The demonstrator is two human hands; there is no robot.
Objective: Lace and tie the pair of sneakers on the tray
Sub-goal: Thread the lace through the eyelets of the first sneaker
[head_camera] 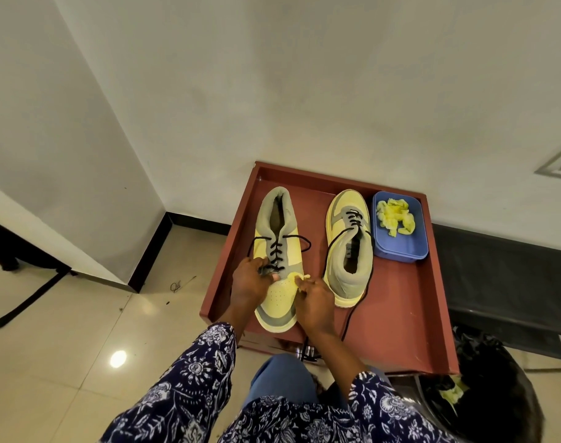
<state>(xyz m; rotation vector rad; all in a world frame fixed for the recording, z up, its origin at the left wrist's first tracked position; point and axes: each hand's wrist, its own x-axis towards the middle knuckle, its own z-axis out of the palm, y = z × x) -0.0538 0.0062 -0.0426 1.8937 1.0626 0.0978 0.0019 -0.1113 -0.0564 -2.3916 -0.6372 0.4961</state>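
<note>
So both sneakers are sitting on the red tray (400,330), pointing opposite ways. The left sneaker (277,260) has its toe toward the person, and that's the one being worked on. The left hand (250,279) is pinching the black lace (274,251) down at the lowest eyelets near the toe, while the right hand (311,294) is closing its fingertips on a little yellow scrap (300,277) at the shoe's side. Can't tell what that scrap is, maybe stuffing paper.

My read: they're partway through lacing this shoe. A few crossings are in, and two loose loops are hanging out to either side higher up, nothing tied yet. Next move probably needs that scrap out of the way, then pulling the slack even and threading on toward the collar.

The right sneaker (349,247) is only laced near its toe too, with its lace (352,318) trailing down the tray beside the working hands, so it could get snagged. A blue tub (413,251) of crumpled yellow paper (396,215) is sitting just beside that shoe, clear of the action. The tray's rim isn't blocking anything.
</note>
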